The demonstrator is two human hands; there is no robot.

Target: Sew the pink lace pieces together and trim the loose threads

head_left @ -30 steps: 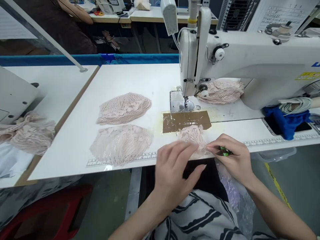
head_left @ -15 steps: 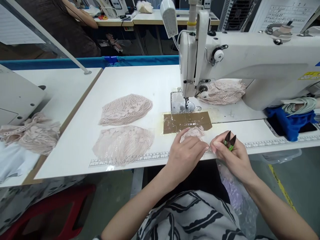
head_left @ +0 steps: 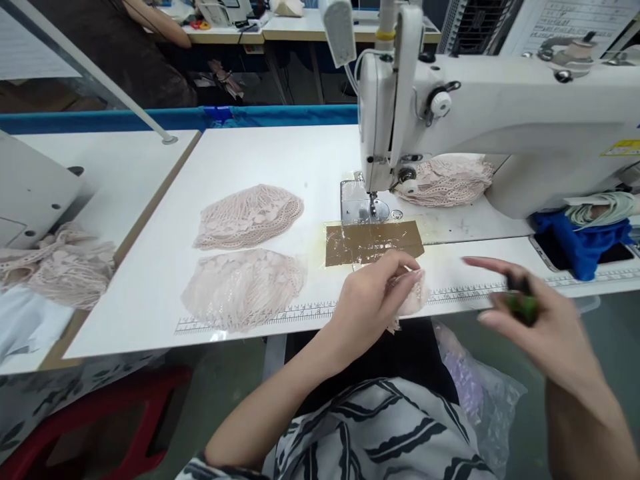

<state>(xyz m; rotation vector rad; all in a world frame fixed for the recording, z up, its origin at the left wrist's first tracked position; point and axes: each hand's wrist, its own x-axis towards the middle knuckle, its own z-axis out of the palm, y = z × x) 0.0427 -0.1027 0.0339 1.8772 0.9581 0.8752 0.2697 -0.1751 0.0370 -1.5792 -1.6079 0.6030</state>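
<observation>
My left hand [head_left: 373, 300] pinches a small piece of pale pink lace [head_left: 414, 297] at the table's front edge, just below a strip of brown tape [head_left: 373, 243]. My right hand [head_left: 540, 317], smeared by motion, is apart from it on the right. Thread snips [head_left: 521, 300] with green on them are held in its palm, while the thumb and index finger are spread. Two stacks of lace pieces, an upper stack [head_left: 250, 217] and a lower stack [head_left: 245, 287], lie flat left of the sewing machine [head_left: 390, 120].
More lace [head_left: 450, 181] sits behind the needle, under the machine arm. A blue cloth [head_left: 587, 243] and a phone [head_left: 550, 252] lie at right. Bunched lace [head_left: 75, 267] rests on the left table. A red stool [head_left: 115, 420] stands below. Another person [head_left: 135, 60] is beyond the table.
My right hand has swung away to the right with the snips, and its thumb and index finger have spread. My left hand has turned, shifting the lace right toward the table edge.
</observation>
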